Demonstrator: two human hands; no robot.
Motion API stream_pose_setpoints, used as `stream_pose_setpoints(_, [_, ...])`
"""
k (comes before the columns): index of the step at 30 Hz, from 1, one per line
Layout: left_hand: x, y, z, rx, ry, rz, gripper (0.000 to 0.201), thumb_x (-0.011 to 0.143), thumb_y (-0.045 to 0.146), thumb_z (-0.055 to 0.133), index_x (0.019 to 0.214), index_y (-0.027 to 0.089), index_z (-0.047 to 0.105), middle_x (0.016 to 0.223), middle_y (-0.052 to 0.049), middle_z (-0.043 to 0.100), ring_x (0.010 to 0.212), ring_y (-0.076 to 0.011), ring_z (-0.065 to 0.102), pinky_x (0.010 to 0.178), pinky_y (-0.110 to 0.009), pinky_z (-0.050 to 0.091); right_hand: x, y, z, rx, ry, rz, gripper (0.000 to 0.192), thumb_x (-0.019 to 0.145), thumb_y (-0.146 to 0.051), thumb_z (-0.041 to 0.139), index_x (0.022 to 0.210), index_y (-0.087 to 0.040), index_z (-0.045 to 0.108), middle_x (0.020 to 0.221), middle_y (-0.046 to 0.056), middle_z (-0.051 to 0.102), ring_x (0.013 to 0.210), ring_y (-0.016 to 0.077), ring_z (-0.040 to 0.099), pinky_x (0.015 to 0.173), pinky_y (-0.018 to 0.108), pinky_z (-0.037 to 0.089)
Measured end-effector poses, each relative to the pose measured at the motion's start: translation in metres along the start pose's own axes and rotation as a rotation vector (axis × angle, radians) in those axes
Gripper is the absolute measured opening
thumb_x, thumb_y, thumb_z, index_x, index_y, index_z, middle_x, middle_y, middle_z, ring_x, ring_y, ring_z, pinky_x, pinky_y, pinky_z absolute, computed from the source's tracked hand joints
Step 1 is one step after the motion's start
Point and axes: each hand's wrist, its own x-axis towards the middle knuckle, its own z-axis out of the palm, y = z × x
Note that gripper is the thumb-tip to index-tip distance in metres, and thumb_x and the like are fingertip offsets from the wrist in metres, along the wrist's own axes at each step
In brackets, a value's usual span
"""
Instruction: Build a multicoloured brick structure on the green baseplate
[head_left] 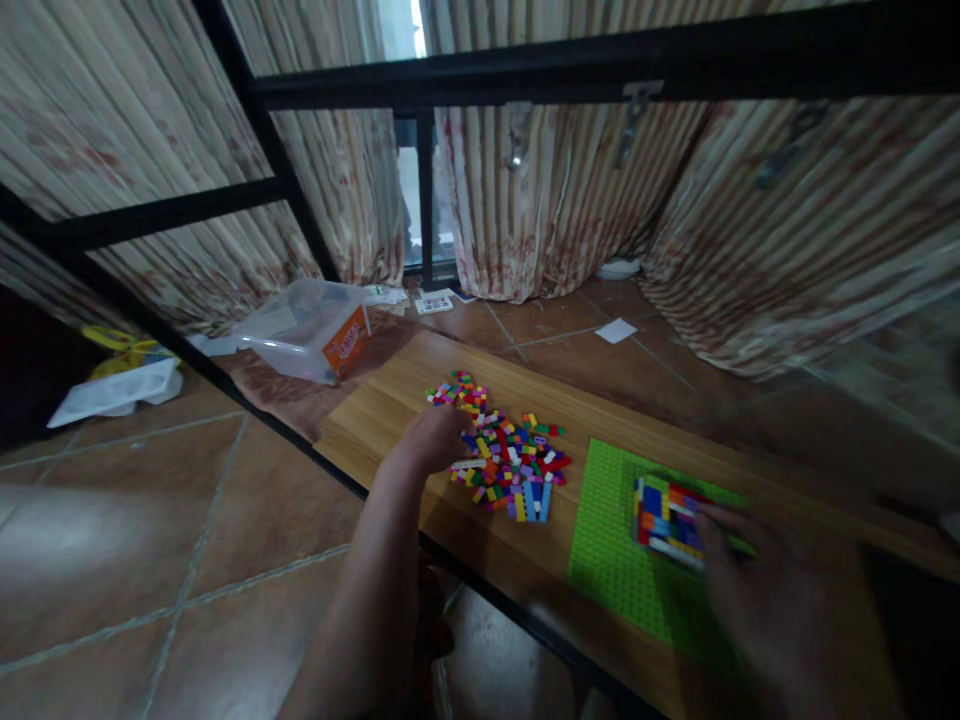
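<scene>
Left hand (435, 437) loosely curled, fingers down in loose brick pile (502, 455) on wooden board (390, 400). Right hand (757, 580) blurred, fingertips on brick block (664, 515) atop green baseplate (622, 560), right of pile; grip unclear.

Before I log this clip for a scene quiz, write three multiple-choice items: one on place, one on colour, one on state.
1. Where does the left hand rest?
A. on the clear plastic tub
B. at the pile of small multicoloured bricks
C. on the floor tiles

2. What colour is the studded baseplate?
A. red
B. green
C. white

3. How does the clear plastic tub sit?
A. tipped on its side
B. upright, lidded
C. stacked on another

Answers: B, the fingers meet the pile's edge; B, bright green under the right hand; A, its opening faces sideways.
</scene>
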Motion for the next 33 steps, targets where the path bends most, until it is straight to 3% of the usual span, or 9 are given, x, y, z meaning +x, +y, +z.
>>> stream_pose_setpoints(6, [0.008,-0.002,0.002,0.05,0.016,0.026,0.012,0.068,0.024,0.07,0.08,0.019,0.071,0.073,-0.004,0.067,0.068,-0.0181,0.058,0.059,-0.026,0.035,0.001,0.002,0.005,0.03,0.029,0.024,0.04,0.084,-0.048,0.049,0.09,-0.016,0.071,0.105,0.013,0.067,0.097,0.028,0.062,0.087,0.045,0.048])
stream_pose_setpoints(21, [0.012,0.009,0.001,0.132,0.015,0.009,0.011,0.072,0.028,0.063,0.07,0.017,0.065,0.068,-0.002,0.065,0.066,-0.0175,0.058,0.056,-0.026,0.034,0.001,-0.003,0.005,0.148,0.063,0.02,0.034,0.085,-0.044,0.051,0.089,-0.017,0.071,0.102,0.013,0.066,0.096,0.0255,0.061,0.086,0.044,0.05])
stream_pose_setpoints(24, [0.012,0.01,-0.001,-0.033,0.035,0.04,0.013,0.073,0.029,0.064,0.072,0.016,0.065,0.067,-0.002,0.065,0.064,-0.0169,0.057,0.057,-0.026,0.037,0.0,-0.005,0.003,0.174,0.078,0.021,0.032,0.086,-0.042,0.052,0.09,-0.017,0.071,0.1,0.012,0.066,0.094,0.0248,0.062,0.086,0.044,0.05])
stream_pose_setpoints(27, [0.01,0.021,0.002,-0.346,0.034,0.12,0.017,0.073,0.032,0.067,0.078,0.015,0.065,0.068,-0.002,0.064,0.063,-0.0156,0.057,0.057,-0.026,0.041,-0.001,-0.015,0.0,0.236,0.189,0.029,0.031,0.088,-0.041,0.052,0.093,-0.017,0.071,0.104,0.012,0.065,0.1,0.0246,0.061,0.09,0.043,0.049])
stream_pose_setpoints(30, [0.004,0.047,0.015,-0.723,-0.102,0.179,0.027,0.072,0.034,0.07,0.088,0.015,0.062,0.075,-0.003,0.065,0.063,-0.0145,0.06,0.06,-0.027,0.047,-0.006,-0.031,0.0,0.339,0.244,0.005,0.027,0.09,-0.039,0.054,0.096,-0.018,0.07,0.105,0.01,0.065,0.102,0.0225,0.06,0.093,0.039,0.047])
stream_pose_setpoints(33, [-0.003,0.079,0.033,-0.911,-0.304,0.208,0.029,0.074,0.036,0.071,0.091,0.013,0.062,0.08,-0.004,0.067,0.07,-0.0143,0.064,0.066,-0.027,0.051,-0.014,-0.049,0.008,0.557,0.075,0.037,0.023,0.089,-0.04,0.058,0.097,-0.021,0.069,0.093,0.005,0.069,0.083,0.0182,0.063,0.077,0.033,0.051])
